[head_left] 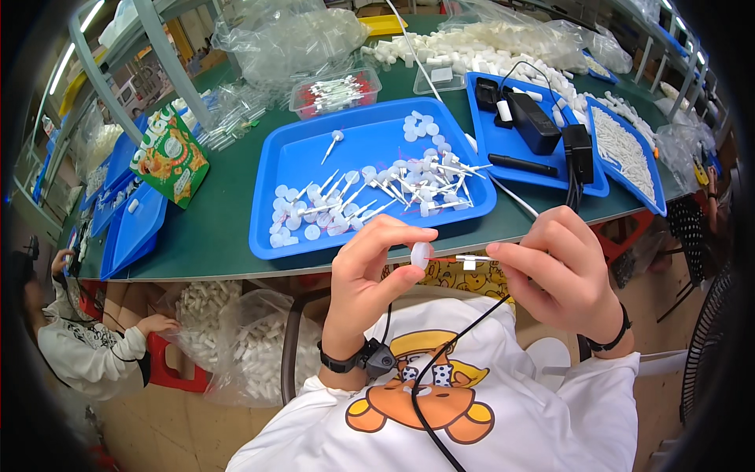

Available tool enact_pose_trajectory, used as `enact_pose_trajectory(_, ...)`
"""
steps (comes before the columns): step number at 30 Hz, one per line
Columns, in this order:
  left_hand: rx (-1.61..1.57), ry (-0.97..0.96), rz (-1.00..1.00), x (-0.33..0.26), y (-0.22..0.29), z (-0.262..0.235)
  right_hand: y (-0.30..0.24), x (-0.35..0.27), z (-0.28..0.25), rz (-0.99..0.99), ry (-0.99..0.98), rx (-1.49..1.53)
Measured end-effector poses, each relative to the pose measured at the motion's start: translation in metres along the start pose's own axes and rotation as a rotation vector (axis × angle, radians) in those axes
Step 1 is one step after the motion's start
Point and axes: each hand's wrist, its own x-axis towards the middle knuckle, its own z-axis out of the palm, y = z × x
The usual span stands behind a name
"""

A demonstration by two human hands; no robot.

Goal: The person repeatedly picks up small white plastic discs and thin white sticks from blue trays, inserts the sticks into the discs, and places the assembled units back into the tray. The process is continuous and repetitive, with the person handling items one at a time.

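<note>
In front of my chest, my left hand (363,271) pinches a small white disc (421,255) on edge between thumb and forefinger. My right hand (560,267) grips the far end of a thin white stick (472,259) with a small tab on it. A thin red piece runs from the stick to the disc, so the two line up end to end. Beyond my hands lies a blue tray (287,169) on the table. Loose white discs (312,231) and many disc-and-stick pieces (429,185) are heaped in it, and one piece (333,143) lies apart.
A second blue tray (491,138) holds a black power adapter (533,122) and cables. Right of it, another tray (625,153) is full of white sticks. A clear box (334,94), a green snack bag (173,157) and a white heap (487,51) share the table. Someone (86,346) sits at left.
</note>
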Motion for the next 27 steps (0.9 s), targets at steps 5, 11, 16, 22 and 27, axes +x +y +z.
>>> enact_pose_trajectory(5, 0.073, -0.047, 0.065, 0.002, 0.0, 0.0, -0.003, -0.001, 0.001, -0.03, 0.003, -0.046)
enact_pose_trajectory(11, 0.102, -0.061, 0.039, 0.002, 0.001, 0.006, -0.003, -0.004, 0.007, -0.05, 0.007, 0.002)
enact_pose_trajectory(16, 0.114, -0.069, 0.041, 0.002, 0.0, 0.005, -0.003, -0.004, 0.009, -0.056, -0.012, 0.042)
enact_pose_trajectory(22, 0.164, -0.091, 0.069, 0.003, 0.001, 0.007, -0.002, -0.005, 0.013, -0.146, -0.049, -0.035)
enact_pose_trajectory(27, 0.207, -0.055, 0.084, 0.004, 0.003, 0.009, -0.003, -0.006, 0.018, -0.168, -0.058, -0.103)
